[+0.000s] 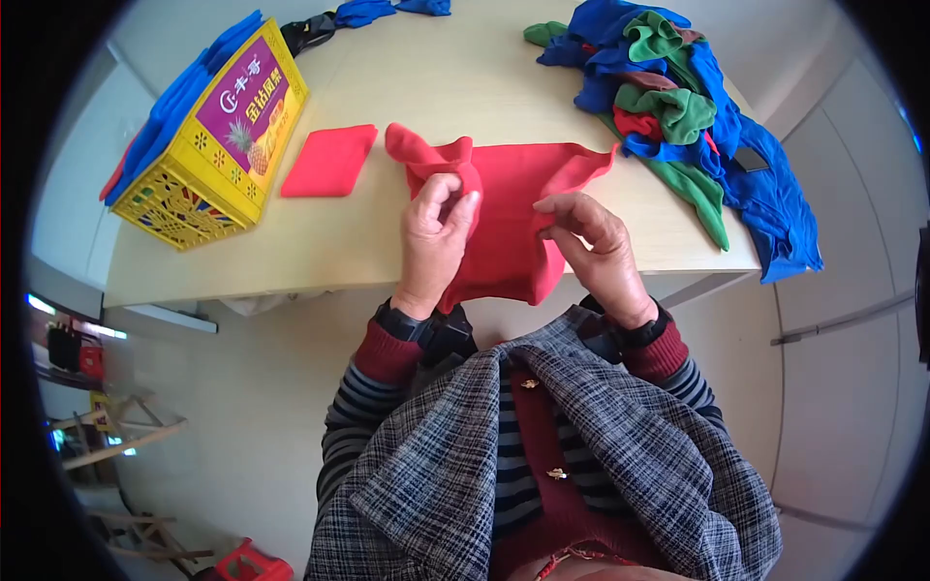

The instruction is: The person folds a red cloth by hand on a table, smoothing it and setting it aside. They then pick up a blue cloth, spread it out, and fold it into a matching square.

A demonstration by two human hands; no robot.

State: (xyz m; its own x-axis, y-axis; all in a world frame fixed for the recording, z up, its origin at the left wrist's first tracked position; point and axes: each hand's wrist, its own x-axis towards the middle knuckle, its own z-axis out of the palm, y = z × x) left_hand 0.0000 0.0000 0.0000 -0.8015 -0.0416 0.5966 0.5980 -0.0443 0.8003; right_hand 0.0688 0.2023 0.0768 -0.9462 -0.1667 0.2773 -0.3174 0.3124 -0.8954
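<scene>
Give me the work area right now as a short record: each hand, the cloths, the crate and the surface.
left hand: left hand pinching the spread red cloth near its left side
right hand: right hand pinching the same cloth's right side
folded item: folded red cloth, flat between crate and spread cloth
crate: yellow plastic crate, at the left, blue cloths showing above its rim
pile: jumbled cloth pile, at the right, mainly blue and green, some red; blue fabric overhangs the edge
surface: pale wooden table
</scene>
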